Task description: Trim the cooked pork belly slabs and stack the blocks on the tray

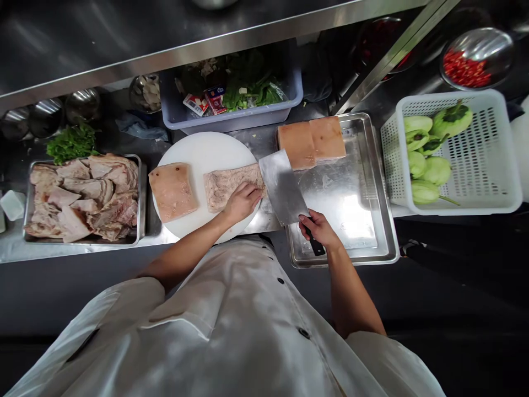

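Note:
A slab of pork (223, 186) lies meat side up on the round white cutting board (202, 144). My left hand (243, 203) presses on its right part with curled fingers, close to the edge. The black handle of a cleaver (285, 187) is in my right hand (318, 227). Its broad blade slants up and left, at the right end of the slab; whether it touches the meat I cannot tell. Another piece of pork, skin side up (173, 192), sits on the board's left side. Two square skin-on pork pieces (312, 142) lie at the upper left of a metal tray (386, 220).
A metal pan (141, 220) of meat pieces stands left, with leafy greens (73, 142) behind it. Behind the board is a bluish bin (231, 122) with greens and packets. A white basket (454, 208) of green eggplants stands right. A steel shelf edge (185, 47) crosses above.

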{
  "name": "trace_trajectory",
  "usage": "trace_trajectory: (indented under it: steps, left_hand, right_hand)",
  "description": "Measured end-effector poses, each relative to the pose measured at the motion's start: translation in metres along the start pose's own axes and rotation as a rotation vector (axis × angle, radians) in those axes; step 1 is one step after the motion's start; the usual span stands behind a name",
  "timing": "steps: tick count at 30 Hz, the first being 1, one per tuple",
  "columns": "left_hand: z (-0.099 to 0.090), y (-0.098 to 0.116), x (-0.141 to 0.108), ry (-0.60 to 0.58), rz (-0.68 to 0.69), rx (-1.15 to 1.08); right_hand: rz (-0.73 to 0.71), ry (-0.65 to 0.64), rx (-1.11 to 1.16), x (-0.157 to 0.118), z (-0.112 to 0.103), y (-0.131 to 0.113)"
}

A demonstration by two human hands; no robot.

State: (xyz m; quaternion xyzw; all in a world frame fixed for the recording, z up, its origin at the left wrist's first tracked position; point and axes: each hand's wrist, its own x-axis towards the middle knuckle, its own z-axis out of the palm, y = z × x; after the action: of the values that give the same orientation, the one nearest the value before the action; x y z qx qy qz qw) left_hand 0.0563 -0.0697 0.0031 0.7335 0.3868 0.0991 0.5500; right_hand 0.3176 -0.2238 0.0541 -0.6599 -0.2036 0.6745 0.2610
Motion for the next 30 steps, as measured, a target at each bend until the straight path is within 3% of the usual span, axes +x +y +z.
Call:
trace_trajectory:
  steps: [3,8,11,14,16,21,23,25,28,30]
  left_hand:
    - [0.002,0.001,-0.001,0.002,-0.01,-0.024]
    - [0.003,0.001,-0.003,0.068,-0.046,-0.051]
    - [0.001,0.0,-0.004,0.111,-0.044,0.001]
    - [-0.003,-0.001,-0.003,0.065,-0.023,0.011]
    - [-0.005,0.0,-0.003,0.037,-0.02,-0.02]
    - [-0.008,-0.001,-0.003,0.065,-0.049,-0.02]
    - [-0.007,0.0,-0.004,0.093,-0.059,-0.024]
    - [-0.007,0.0,-0.006,0.095,-0.056,-0.028]
    - [-0.007,0.001,-0.008,0.047,-0.025,0.024]
    - [-0.007,0.001,-0.007,0.026,-0.005,0.069]
  right_hand:
    - [0.025,-0.04,-0.008,0.017,-0.003,-0.009]
    - [-0.034,0.002,0.01,0.062,0.016,-0.032]
    - [-0.013,-0.007,-0.009,0.039,0.018,-0.023]
    - [0.033,-0.041,-0.058,-0.002,0.013,-0.004]
    - [0.029,-0.023,-0.081,-0.006,0.015,0.001]
    - [-0.046,0.057,-0.052,0.063,0.046,-0.018]
    - [-0.056,0.068,-0.031,0.072,0.055,-0.02]
    - [-0.061,0.067,-0.057,0.052,0.058,-0.01]
    - [-0.019,0.056,-0.1,0.0,0.059,0.012]
    - [0.019,0.063,-0.075,-0.014,0.064,0.018]
